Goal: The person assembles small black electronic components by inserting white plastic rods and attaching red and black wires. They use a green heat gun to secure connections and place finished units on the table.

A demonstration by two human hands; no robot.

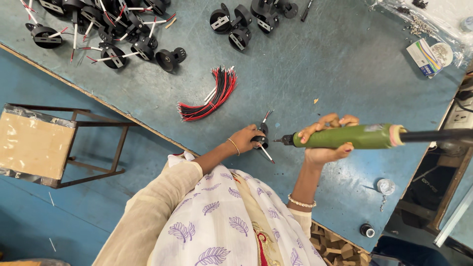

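My left hand (245, 139) grips a small black part (261, 140) with red and white wires sticking out of it, held down on the blue table (320, 64). My right hand (326, 143) holds a green electric screwdriver (345, 136) level, its tip pointing left at the black part and nearly touching it. A black cable runs from the tool's rear to the right.
A bundle of red and black wires (209, 96) lies just beyond my hands. Several black parts with wires (106, 29) are heaped at the far left, more (246, 19) at the far middle. A small box (423, 56) and bag sit far right. A stool (47, 145) stands left.
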